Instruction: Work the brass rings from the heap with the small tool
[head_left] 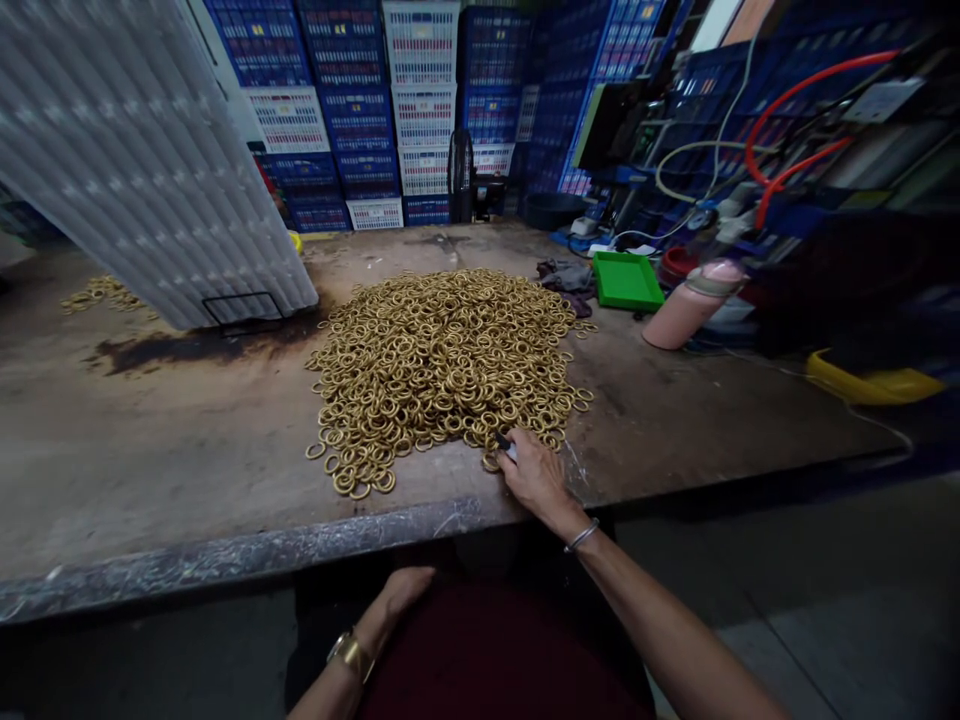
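A wide heap of brass-coloured metal rings (450,340) lies on the worktable, spilling towards its front edge. My right hand (538,478) is at the near right edge of this heap, its fingers closed on a small object with a dark end and a pale body (507,446). Its exact kind is too small to make out. Rings lie right beside my fingertips. Below the table edge, near my lap, is my left hand (409,586). Its fingers are hidden in shadow, so I cannot tell what they do.
The brown worktable (187,450) has a worn front edge. A tall pale ribbed panel (172,170) leans at left. To the right are a green tray (628,280), a pink bottle (686,312) and red hoses. Stacked blue and white crates (364,110) stand behind.
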